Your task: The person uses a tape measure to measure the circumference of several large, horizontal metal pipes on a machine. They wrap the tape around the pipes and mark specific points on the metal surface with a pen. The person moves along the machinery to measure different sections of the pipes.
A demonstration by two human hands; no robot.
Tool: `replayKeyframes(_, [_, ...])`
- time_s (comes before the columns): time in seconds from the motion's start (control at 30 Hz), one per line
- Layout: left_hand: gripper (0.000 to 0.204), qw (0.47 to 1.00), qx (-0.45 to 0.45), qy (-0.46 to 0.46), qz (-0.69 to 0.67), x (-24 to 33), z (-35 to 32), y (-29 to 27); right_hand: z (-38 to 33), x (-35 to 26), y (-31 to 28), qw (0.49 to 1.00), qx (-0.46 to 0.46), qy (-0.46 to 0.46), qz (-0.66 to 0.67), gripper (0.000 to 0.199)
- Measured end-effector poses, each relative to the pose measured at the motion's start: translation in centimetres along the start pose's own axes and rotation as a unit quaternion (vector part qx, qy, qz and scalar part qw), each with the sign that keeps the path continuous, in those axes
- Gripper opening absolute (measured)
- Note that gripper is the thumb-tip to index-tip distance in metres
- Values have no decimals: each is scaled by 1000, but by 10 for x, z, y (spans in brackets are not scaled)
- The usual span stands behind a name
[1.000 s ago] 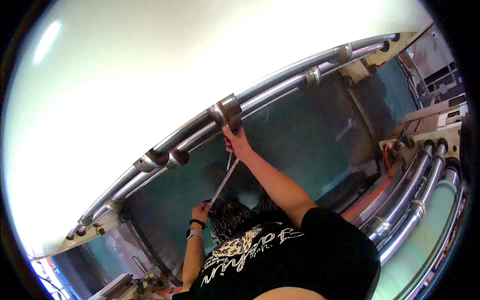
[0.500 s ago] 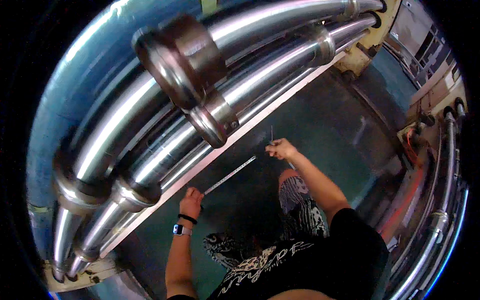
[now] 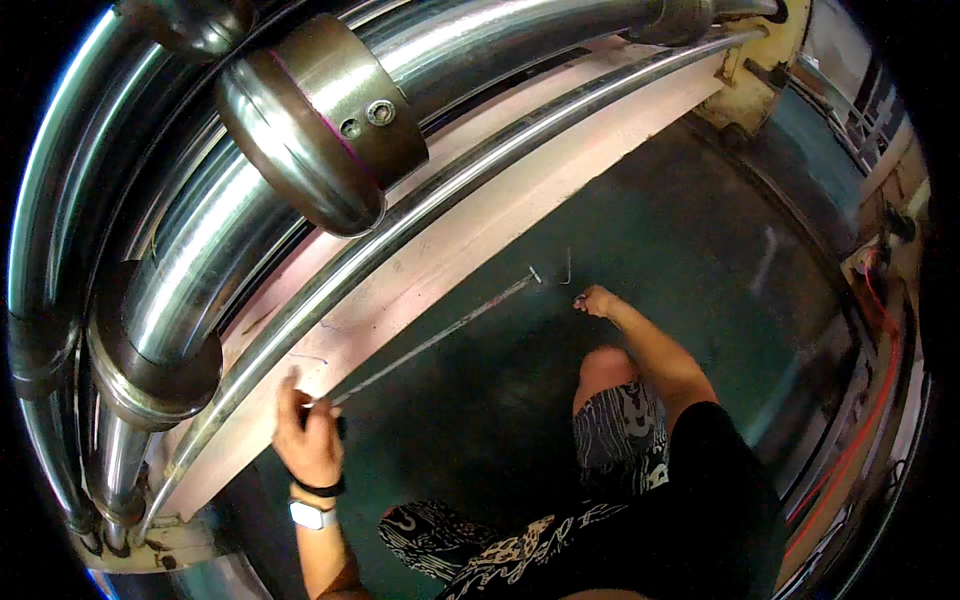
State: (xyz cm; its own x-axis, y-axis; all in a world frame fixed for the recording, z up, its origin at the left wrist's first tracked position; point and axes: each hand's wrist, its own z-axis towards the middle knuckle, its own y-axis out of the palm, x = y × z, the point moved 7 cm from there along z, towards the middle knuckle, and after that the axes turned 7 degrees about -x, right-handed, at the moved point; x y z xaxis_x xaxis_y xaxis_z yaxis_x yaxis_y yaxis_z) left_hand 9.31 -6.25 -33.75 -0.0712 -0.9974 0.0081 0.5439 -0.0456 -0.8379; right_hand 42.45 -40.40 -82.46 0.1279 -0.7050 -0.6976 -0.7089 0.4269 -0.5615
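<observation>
My left hand [image 3: 308, 440], with a dark band and a watch at the wrist, is closed on a tape measure beside the pale beam; its case is mostly hidden. The tape measure's blade [image 3: 430, 348] runs out up and to the right, ending in a small hook over the dark floor. My right hand [image 3: 597, 301] is held low in front of my bent knee, fingers pinched together. What sits in its fingertips is too small to make out. Just beyond them shows a thin L-shaped rod [image 3: 569, 267], like a hex key; I cannot tell whether the hand touches it.
Shiny steel rollers [image 3: 215, 225] with thick collars [image 3: 310, 125] cross the upper left. Below them lie a thinner bar [image 3: 480, 165] and a pale beam [image 3: 450, 240]. Another machine side with a red hose [image 3: 868, 440] stands at the right. Dark green floor [image 3: 690, 270] lies between.
The view has shifted, showing more of the pale beam. My left hand has moved left toward the beam, and more tape blade shows between the hands. My right hand is farther from the blade's end.
</observation>
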Motion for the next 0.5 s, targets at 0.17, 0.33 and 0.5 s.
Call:
replayKeyframes(0.17, [18,992,35,1,118,10,38,-45,-6,-48,-10,991,23,46,-120,25])
replayKeyframes(0.33, [7,981,-12,23,195,12,51,-35,72,34,19,982,101,74,-142,27])
replayKeyframes(0.5, [2,981,-44,-16,188,16,55,-29,110,72,51,957,204,26,-204,21])
